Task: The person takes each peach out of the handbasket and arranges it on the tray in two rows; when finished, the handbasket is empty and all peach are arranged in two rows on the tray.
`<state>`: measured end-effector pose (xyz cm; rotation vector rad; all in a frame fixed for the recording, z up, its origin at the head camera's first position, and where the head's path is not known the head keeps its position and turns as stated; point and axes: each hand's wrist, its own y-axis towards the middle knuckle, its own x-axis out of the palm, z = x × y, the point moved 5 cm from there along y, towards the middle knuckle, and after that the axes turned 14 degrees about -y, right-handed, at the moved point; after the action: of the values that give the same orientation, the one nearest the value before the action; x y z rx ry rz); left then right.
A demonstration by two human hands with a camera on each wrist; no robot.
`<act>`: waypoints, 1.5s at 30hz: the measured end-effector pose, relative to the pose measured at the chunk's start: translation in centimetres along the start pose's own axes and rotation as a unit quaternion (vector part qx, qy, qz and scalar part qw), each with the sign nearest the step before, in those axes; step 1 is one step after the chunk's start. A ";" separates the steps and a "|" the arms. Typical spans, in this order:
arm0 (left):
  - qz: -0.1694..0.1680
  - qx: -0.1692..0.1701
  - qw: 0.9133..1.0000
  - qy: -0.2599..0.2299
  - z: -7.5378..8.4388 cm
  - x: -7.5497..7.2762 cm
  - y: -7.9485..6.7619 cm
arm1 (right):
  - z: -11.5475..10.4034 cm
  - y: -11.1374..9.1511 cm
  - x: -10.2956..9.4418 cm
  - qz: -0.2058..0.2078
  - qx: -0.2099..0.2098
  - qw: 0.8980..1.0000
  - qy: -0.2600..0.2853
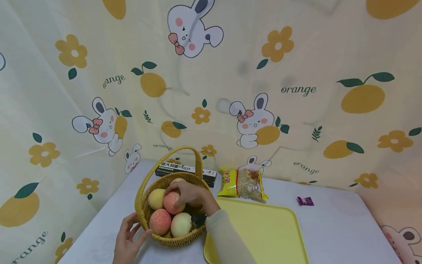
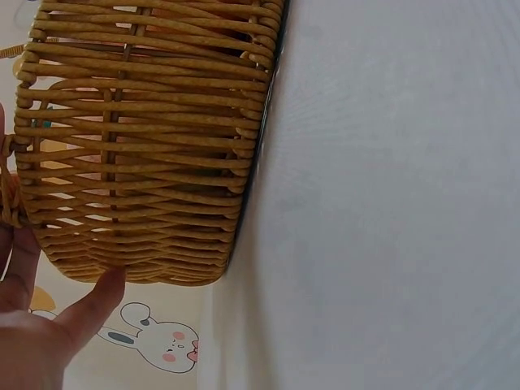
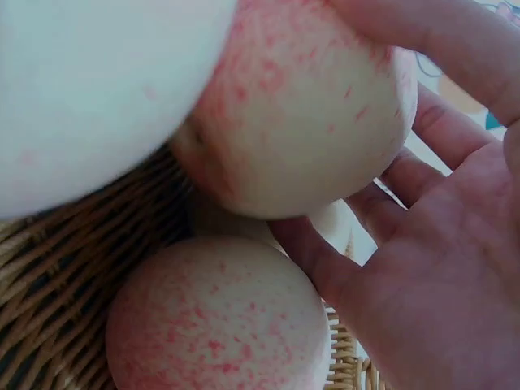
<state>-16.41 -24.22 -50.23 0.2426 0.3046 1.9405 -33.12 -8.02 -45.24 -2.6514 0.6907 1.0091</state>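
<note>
A wicker basket (image 1: 174, 242) with a tall arched handle stands on the table, holding several round fruits that look like peaches. My right hand (image 1: 191, 194) reaches into it, fingers and thumb curled around a pink peach (image 1: 172, 202). In the right wrist view, that peach (image 3: 301, 122) sits against the palm side of the fingers, with a speckled peach (image 3: 219, 317) below. A yellow peach (image 1: 156, 199), a red peach (image 1: 160, 221) and a pale one (image 1: 181, 224) lie around it. At the basket's left side, my left hand (image 1: 128, 236) holds the rim by the handle's base; its thumb (image 2: 93, 305) touches the weave.
Just right of the basket lies a yellow tray (image 1: 263, 227), partly under my right forearm. Behind stand a black pasta box (image 1: 209, 178) and a yellow bag of macaroni (image 1: 244, 184). A small purple packet (image 1: 305, 201) lies at the right. A patterned cloth (image 1: 211, 80) hangs behind the table.
</note>
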 end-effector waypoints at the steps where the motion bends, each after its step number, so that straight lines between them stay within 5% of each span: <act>1: 0.001 -0.001 1.000 -0.001 0.0 0.0 -0.1 | 0.0 -0.1 -0.1 0.003 -0.005 1.000 -0.015; 7: -0.002 0.001 1.000 0.000 -0.2 0.0 -0.6 | 0.0 -1.2 -1.1 0.015 -0.026 0.998 -0.057; 20: -0.006 0.033 0.999 -0.017 -0.2 -0.6 -0.6 | 1.0 -5.7 -4.2 0.084 -0.006 0.996 0.010; 26: -0.018 0.038 0.999 -0.017 -0.1 -0.4 -0.1 | 1.8 -8.7 -6.3 0.115 -0.019 0.993 0.035; 34: -0.034 0.047 0.998 -0.019 0.0 -0.3 0.5 | 4.3 -13.0 -8.5 0.164 0.018 0.984 0.068; 45: -0.034 0.060 0.997 -0.029 0.0 -0.4 0.5 | 7.4 -16.4 -7.7 0.187 0.055 0.979 0.059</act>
<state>-16.72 -24.76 -50.09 0.3614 0.3867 1.8464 -34.13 11.57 -44.95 -2.5529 1.2688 0.8702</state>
